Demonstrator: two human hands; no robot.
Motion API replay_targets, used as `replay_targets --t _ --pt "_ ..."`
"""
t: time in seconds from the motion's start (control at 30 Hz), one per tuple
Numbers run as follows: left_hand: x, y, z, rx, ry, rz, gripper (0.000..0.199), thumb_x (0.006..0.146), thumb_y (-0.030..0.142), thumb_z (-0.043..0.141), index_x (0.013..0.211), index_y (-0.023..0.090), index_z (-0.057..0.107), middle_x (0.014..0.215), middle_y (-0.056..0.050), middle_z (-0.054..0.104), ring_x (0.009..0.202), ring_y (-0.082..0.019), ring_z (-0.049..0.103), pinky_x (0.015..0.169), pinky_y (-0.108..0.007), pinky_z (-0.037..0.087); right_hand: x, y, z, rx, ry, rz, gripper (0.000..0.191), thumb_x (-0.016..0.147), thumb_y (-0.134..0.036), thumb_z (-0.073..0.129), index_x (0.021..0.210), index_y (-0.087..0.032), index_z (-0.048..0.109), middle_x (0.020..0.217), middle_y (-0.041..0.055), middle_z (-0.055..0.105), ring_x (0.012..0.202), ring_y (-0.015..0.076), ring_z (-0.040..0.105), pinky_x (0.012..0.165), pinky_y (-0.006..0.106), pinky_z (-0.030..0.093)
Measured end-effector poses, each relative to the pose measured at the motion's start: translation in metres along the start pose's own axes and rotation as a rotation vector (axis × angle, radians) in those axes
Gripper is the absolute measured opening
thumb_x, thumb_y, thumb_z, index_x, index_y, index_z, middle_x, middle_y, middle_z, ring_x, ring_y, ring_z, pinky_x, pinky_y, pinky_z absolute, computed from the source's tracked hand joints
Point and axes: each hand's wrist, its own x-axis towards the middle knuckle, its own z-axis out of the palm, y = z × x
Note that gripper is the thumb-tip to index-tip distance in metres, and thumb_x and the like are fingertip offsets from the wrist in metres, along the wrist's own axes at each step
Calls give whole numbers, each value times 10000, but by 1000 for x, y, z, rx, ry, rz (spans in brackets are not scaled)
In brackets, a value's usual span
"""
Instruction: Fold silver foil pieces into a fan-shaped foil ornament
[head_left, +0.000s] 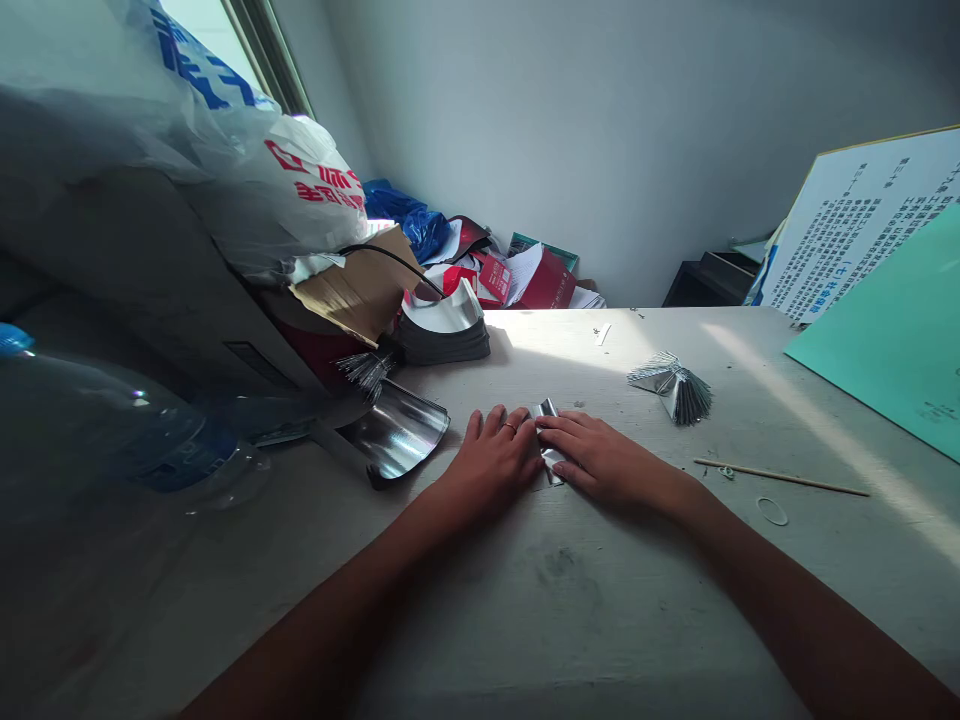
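Observation:
A small folded strip of silver foil paper (pixel 550 462) lies on the table between my hands, its shiny ends showing above and below my fingers. My left hand (pixel 501 452), with a ring on one finger, presses at the strip's left edge; thumb and forefinger are on the foil, while the other fingers rest spread on the table. From the right, my right hand (pixel 600 450) holds the strip down with its fingertips and thumb. Much of the foil is hidden beneath both hands. Left of them lies a curved stack of silver foil sheets (pixel 405 430).
A fan-shaped bundle of folded foil (pixel 686 392) stands at the back right. Nearer are a thin wooden stick (pixel 787 477) and a rubber band (pixel 772 511). A plastic bottle (pixel 172 440) lies at left, below plastic bags (pixel 300 190). A green board (pixel 900 340) leans at right.

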Motion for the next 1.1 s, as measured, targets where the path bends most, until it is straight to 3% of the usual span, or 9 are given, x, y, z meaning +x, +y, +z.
replay_targets --t 1.1 --pt "0 1 -1 -23 8 -3 437 1019 444 411 1388 218 471 1508 -103 433 1383 -344 356 1137 -582 307 -1 0 2 26 39 -6 514 1011 -412 450 1494 -237 476 1579 59 399 1464 292 327 1212 516 280"
